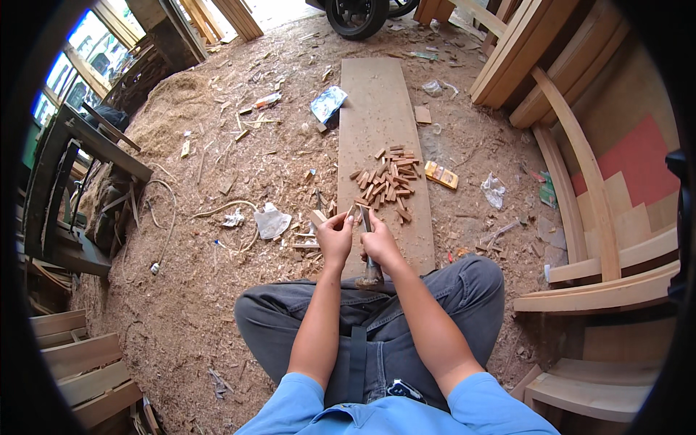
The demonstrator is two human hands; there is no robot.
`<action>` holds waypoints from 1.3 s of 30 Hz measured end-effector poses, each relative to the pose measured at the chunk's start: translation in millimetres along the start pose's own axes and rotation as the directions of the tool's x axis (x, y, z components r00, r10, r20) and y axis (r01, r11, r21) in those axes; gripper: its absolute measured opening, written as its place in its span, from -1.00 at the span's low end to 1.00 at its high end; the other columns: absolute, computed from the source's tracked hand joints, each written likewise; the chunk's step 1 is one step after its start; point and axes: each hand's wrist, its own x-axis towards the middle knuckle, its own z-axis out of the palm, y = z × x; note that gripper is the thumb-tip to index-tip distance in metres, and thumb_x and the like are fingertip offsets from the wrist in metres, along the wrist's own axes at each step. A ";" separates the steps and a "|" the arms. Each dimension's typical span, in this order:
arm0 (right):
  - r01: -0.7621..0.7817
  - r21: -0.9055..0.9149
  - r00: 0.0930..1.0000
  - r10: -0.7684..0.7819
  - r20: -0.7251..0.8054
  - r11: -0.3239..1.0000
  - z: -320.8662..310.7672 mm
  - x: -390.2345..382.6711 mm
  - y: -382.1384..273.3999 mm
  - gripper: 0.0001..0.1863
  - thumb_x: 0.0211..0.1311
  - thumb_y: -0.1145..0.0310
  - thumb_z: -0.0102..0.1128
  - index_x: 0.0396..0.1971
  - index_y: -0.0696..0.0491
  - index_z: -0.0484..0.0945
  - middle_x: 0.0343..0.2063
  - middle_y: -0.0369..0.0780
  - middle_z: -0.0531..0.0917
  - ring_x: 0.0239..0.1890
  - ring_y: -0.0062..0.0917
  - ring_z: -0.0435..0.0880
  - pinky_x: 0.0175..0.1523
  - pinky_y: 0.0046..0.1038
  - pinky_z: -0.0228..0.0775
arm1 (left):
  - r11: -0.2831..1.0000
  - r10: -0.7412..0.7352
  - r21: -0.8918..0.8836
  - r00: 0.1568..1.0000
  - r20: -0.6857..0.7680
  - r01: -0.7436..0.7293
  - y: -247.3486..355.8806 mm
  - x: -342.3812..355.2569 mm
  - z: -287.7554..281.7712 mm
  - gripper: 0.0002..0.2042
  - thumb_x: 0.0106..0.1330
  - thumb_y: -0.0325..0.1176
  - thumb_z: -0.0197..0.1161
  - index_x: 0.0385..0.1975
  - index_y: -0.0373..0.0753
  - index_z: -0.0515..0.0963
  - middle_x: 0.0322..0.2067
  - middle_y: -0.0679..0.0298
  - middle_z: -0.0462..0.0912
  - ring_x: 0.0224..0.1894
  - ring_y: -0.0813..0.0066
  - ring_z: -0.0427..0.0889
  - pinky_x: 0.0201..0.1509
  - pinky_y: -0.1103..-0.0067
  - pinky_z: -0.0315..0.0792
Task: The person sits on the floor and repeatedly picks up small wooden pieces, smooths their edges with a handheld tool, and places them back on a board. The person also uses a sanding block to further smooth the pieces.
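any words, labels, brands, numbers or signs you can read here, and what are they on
None reads clearly.
Yellow pack: print too small to read.
Blue and white packet: markings too blurred to read.
Dark patch at the lap: pale marks, too blurred to read.

light: bright daylight, far side | glare: washed-out opening [93, 61] past far-left corner of floor [196, 326], blue-fringed | shadows: soft | distortion: fisheye bend, black rim | fine detail: soft

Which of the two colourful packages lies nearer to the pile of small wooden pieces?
The yellow package, just right of the long board, beside the pile. The blue-and-white package lies farther up, at the board's left edge.
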 end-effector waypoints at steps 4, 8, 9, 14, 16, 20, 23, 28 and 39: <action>-0.021 0.119 1.000 0.019 0.017 0.993 -13.4 24.7 20.9 -0.19 0.12 0.56 0.10 0.42 0.14 0.05 -0.17 0.03 0.63 -0.39 -0.33 0.76 -0.37 -0.36 0.62 | 0.993 -0.098 0.078 0.989 0.108 0.089 -7.9 2.5 -9.0 -0.78 0.22 -0.43 0.37 -0.18 -0.39 0.69 -0.33 0.16 0.76 -0.29 0.53 0.71 -0.16 0.60 0.55; -0.165 -0.614 0.973 0.026 -0.229 0.772 -10.6 45.7 46.2 -0.25 0.04 0.51 0.20 0.30 0.23 0.17 -0.26 -0.04 0.58 -0.42 -0.32 0.74 -0.40 -0.26 0.60 | 0.912 -0.178 0.395 0.973 0.149 0.106 -17.6 1.5 -15.2 -0.72 0.12 -0.31 0.45 -0.20 -0.31 0.72 -0.35 0.12 0.76 -0.31 0.44 0.72 -0.18 0.51 0.56; -0.185 -0.566 0.979 0.098 -0.181 0.803 -10.7 48.2 49.2 -0.16 -0.02 0.42 0.29 0.32 0.24 0.14 -0.14 0.00 0.61 -0.31 -0.29 0.75 -0.33 -0.31 0.61 | 0.897 -0.161 0.435 0.974 0.159 0.077 -19.8 1.8 -15.8 -0.70 0.07 -0.27 0.49 -0.23 -0.28 0.73 -0.38 0.10 0.76 -0.32 0.39 0.73 -0.19 0.48 0.57; -0.187 -0.283 0.981 0.191 -0.014 0.941 -18.5 41.8 39.5 -0.14 0.04 0.44 0.25 0.40 0.14 0.11 0.06 0.03 0.59 -0.14 -0.26 0.72 -0.28 -0.42 0.58 | 0.845 -0.204 0.525 0.968 0.145 0.099 -28.9 3.4 -17.3 -0.73 0.04 -0.25 0.49 -0.33 -0.28 0.74 -0.40 0.06 0.75 -0.31 0.30 0.74 -0.16 0.45 0.57; -0.121 -0.143 0.992 0.125 0.022 0.982 -24.2 36.0 28.6 -0.22 0.10 0.43 0.22 0.38 0.09 0.19 0.04 -0.01 0.61 -0.16 -0.30 0.71 -0.29 -0.44 0.57 | 0.832 -0.255 0.536 0.958 0.134 0.146 -31.7 4.4 -18.0 -0.72 0.02 -0.22 0.48 -0.33 -0.25 0.74 -0.37 -0.01 0.74 -0.26 0.18 0.75 -0.10 0.38 0.57; -0.096 0.090 0.991 0.087 0.101 0.991 -34.1 26.2 13.8 -0.47 0.26 0.31 0.12 0.25 0.06 0.43 -0.03 -0.12 0.64 -0.25 -0.41 0.70 -0.26 -0.39 0.61 | 0.821 -0.296 0.541 0.946 0.132 0.181 -36.8 5.8 -16.5 -0.74 0.02 -0.21 0.47 -0.33 -0.20 0.75 -0.35 0.01 0.74 -0.23 0.17 0.74 -0.07 0.38 0.57; -0.275 0.368 0.954 0.204 0.220 0.889 -34.7 22.7 8.6 -0.63 0.33 0.24 0.00 0.02 0.11 0.54 -0.16 -0.15 0.65 -0.28 -0.39 0.70 -0.18 -0.25 0.66 | 0.824 -0.282 0.541 0.950 0.132 0.169 -41.0 5.8 -15.3 -0.76 0.03 -0.22 0.47 -0.34 -0.19 0.75 -0.35 0.01 0.74 -0.23 0.17 0.74 -0.07 0.39 0.56; -0.271 0.540 0.962 0.201 0.186 0.797 -32.1 18.0 -0.4 -0.61 0.35 0.10 -0.24 -0.17 0.04 0.50 -0.30 -0.18 0.65 -0.36 -0.37 0.66 -0.26 -0.21 0.58 | 0.843 -0.281 0.509 0.949 0.146 0.172 -48.1 6.6 -13.3 -0.78 0.04 -0.25 0.47 -0.38 -0.23 0.75 -0.42 0.08 0.74 -0.32 0.28 0.72 -0.16 0.45 0.55; 0.066 0.574 0.984 0.042 -0.173 0.816 -34.8 23.4 1.5 -0.65 0.10 0.44 0.06 -0.08 0.12 0.54 -0.35 -0.21 0.67 -0.38 -0.51 0.62 -0.28 -0.38 0.45 | 0.821 -0.298 0.546 0.942 0.155 0.170 -56.9 7.6 -10.0 -0.78 0.07 -0.29 0.47 -0.41 -0.32 0.73 -0.53 0.21 0.73 -0.46 0.50 0.68 -0.29 0.57 0.51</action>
